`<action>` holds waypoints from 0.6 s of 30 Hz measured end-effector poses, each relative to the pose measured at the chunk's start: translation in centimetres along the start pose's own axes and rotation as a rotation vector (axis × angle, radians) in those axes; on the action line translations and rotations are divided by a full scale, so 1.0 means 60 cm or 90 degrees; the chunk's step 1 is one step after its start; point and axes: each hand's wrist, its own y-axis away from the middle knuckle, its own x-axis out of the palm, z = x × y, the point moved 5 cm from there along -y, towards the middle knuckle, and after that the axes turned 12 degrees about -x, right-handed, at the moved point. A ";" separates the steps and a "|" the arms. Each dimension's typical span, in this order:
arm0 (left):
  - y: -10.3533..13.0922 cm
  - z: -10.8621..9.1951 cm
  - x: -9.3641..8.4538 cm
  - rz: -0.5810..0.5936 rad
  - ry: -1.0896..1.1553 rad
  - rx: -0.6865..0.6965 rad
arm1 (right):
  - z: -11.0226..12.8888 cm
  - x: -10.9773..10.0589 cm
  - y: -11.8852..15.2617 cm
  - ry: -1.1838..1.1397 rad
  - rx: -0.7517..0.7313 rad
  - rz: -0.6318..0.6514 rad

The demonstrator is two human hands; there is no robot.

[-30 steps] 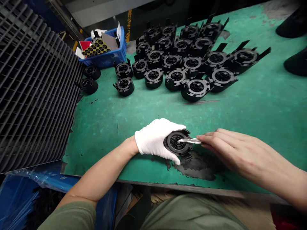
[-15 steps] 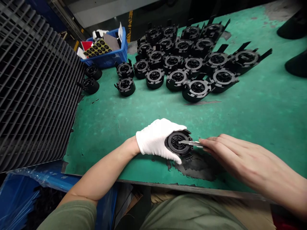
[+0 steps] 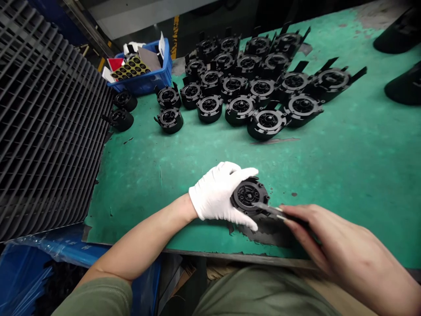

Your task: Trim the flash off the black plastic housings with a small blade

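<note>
My left hand (image 3: 222, 193), in a white glove, is wrapped round the left side of a round black part (image 3: 249, 195) near the table's front edge, with thumb and a finger along its rim. My bare right hand (image 3: 332, 241) grips a slim knife (image 3: 274, 211) with a dark handle. The knife's tip lies over the lower right of the part's ringed face; whether it touches cannot be told. Beyond the hands, several similar black parts (image 3: 266, 120) stand grouped on the green table (image 3: 184, 153), many with upright tabs.
A blue bin (image 3: 148, 82) with papers and a sheet of round stickers stands at the back left. Stacked dark grids (image 3: 49, 123) rise along the left side. Two dark cone-shaped objects (image 3: 406, 85) are at the right edge. Blue plastic-lined containers (image 3: 72, 250) sit below left.
The black part has shifted slightly right and turned in my left hand. My right hand and the knife have moved down, the blade tip leaving the part's centre for its lower right.
</note>
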 end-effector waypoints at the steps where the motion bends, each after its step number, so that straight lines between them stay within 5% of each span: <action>1: 0.001 -0.002 0.001 0.018 0.003 0.004 | -0.004 -0.001 0.003 0.025 0.000 0.000; 5: 0.006 0.005 0.003 -0.051 0.072 -0.005 | -0.022 -0.007 0.029 0.036 0.071 0.011; 8: 0.012 0.015 0.008 -0.101 0.105 -0.027 | 0.001 -0.008 0.035 -0.035 0.114 0.001; 12: 0.013 0.003 0.002 -0.029 0.094 0.034 | 0.034 0.000 0.010 -0.058 0.054 -0.009; 18: -0.001 -0.007 -0.002 0.022 0.087 -0.014 | -0.010 0.012 0.015 0.007 0.049 0.008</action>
